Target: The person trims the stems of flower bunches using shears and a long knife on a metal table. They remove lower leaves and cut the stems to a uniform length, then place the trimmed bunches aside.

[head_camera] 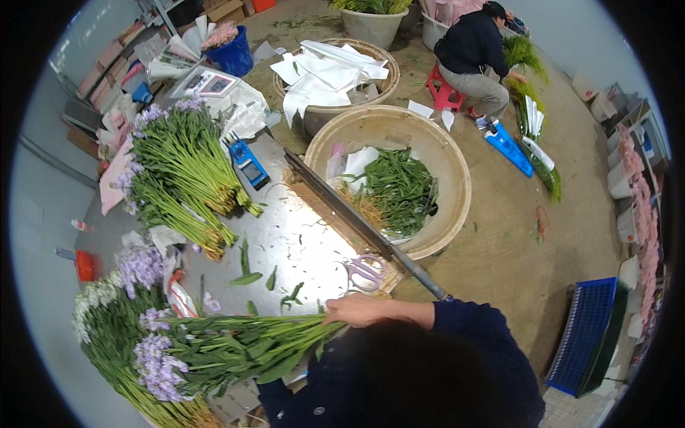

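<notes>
My right hand (356, 309) grips the stems of a leafy bunch of lilac stock flowers (246, 342), held level along the table's near side with the blooms to the left. My left hand is hidden beneath the bunch; only its dark sleeve (275, 398) shows. Just beyond my right hand lie purple-handled scissors (366, 273) on the metal table (257, 289). A long metal lever blade (348, 203) with a grey handle runs along the table's right edge. Bundled lilac stems (182, 166) are stacked at the far left, and more white and lilac bunches (123, 315) lie nearer me.
A big round tub (455, 176) of stripped leaves stands against the table. Behind it another tub (393, 80) holds white paper. A blue tape dispenser (247, 160) sits by the bundles. A co-worker (471, 48) sits on a red stool (443, 93). A blue crate (583, 337) stands right.
</notes>
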The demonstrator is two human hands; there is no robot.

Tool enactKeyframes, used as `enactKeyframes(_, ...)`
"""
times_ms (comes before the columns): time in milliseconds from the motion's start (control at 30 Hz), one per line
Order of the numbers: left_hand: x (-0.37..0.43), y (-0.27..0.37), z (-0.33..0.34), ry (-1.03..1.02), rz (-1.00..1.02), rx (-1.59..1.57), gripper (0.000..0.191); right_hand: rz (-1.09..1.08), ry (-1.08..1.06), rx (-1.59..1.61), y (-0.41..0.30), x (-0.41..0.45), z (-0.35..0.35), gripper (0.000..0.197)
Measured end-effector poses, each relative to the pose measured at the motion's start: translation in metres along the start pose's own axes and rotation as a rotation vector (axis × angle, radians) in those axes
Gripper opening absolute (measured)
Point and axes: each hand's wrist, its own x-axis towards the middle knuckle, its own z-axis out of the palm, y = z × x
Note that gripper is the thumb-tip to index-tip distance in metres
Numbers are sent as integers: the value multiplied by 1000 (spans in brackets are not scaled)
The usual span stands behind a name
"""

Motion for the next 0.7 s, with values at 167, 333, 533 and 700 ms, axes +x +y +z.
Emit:
enactKeyframes(167,11,1,4,-16,-23,41,46,-179,65,-151,13,11,19,30)
enactKeyframes(333,19,-1,11,-50,-35,71,46,-133,-58,-247,2,7,15,34)
enactKeyframes(533,23,-1,13,-53,-53,102,46,-249,-104,-96,20,12,13,32)
enactKeyframes(700,24,-3,13,-48,-62,109,46,-221,-128,-166,9,14,4,35)
